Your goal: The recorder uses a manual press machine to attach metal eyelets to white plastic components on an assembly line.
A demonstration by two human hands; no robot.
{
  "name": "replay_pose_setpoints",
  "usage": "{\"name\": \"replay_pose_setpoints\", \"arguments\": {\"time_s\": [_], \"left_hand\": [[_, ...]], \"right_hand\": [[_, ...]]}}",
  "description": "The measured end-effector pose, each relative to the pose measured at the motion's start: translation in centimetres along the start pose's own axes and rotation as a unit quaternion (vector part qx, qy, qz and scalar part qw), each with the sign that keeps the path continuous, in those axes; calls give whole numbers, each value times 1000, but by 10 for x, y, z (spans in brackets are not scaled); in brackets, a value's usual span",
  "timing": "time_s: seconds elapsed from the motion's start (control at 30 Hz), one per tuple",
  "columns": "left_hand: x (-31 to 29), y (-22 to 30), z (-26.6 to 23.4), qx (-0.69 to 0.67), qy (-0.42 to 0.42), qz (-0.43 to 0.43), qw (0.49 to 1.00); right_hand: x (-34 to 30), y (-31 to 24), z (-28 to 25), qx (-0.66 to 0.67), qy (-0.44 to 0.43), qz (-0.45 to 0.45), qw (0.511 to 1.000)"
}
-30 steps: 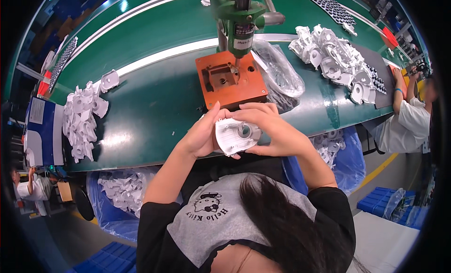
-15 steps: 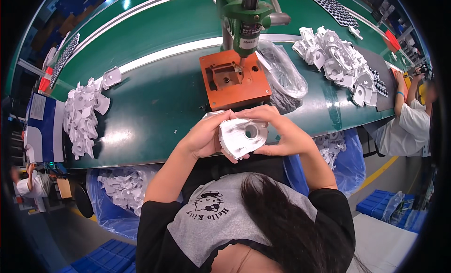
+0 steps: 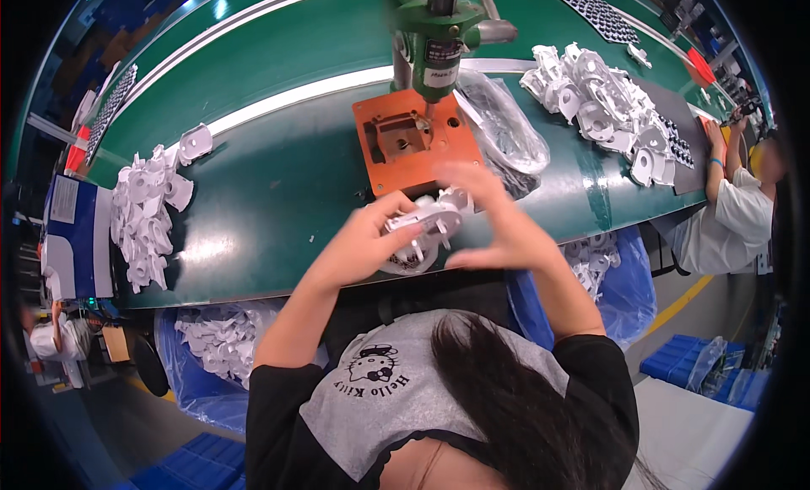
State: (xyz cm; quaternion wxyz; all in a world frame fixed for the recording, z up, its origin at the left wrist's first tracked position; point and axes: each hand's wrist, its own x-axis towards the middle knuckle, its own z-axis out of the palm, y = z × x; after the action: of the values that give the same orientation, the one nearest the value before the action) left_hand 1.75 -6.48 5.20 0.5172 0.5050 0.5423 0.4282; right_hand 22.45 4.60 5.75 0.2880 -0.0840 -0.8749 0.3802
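Right at the near edge of the green tabletop point(image 3: 278, 178), a white moulded plastic part point(image 3: 422, 232) sits between both hands, just in front of the orange fixture plate point(image 3: 413, 144). The left hand point(image 3: 371, 241) grips it from the left, fingers curled around its rim, while the right hand point(image 3: 485, 224) closes over it from the right, with motion blur softening the fingers so the exact hold on that side is hard to read. Behind the plate rises a green press point(image 3: 439, 26) with a small pale label on its dark column. A crumpled clear plastic bag point(image 3: 506, 127) lies just right of the plate. Farther right, a heap of white parts point(image 3: 603, 97) rests on the tabletop beside a dark sheet point(image 3: 675, 135); a second white heap point(image 3: 148, 207) lies well apart to the left. At the left edge stands a blue box point(image 3: 72, 237) bearing a white rectangular label. Below the tabletop, blue bags point(image 3: 215, 363) lined with more white parts hang on either side of the person. Another person in a white shirt point(image 3: 726, 220) works at the far right.
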Motion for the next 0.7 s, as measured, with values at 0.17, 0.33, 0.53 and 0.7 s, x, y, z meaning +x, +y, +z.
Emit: {"name": "replay_pose_setpoints", "arguments": {"time_s": [0.17,0.33,0.53,0.7], "left_hand": [[29,4,-22,463,207,291,811],[72,-17,-32,554,237,329,727],[80,-29,-33,543,208,346,736],[77,-31,-39,553,190,364,725]], "right_hand": [[6,73,-35,-168,190,256,933],[-3,121,-40,-239,31,316,918],[-13,124,-42,-200,36,308,929],[-12,123,-55,-204,43,269,940]]}}
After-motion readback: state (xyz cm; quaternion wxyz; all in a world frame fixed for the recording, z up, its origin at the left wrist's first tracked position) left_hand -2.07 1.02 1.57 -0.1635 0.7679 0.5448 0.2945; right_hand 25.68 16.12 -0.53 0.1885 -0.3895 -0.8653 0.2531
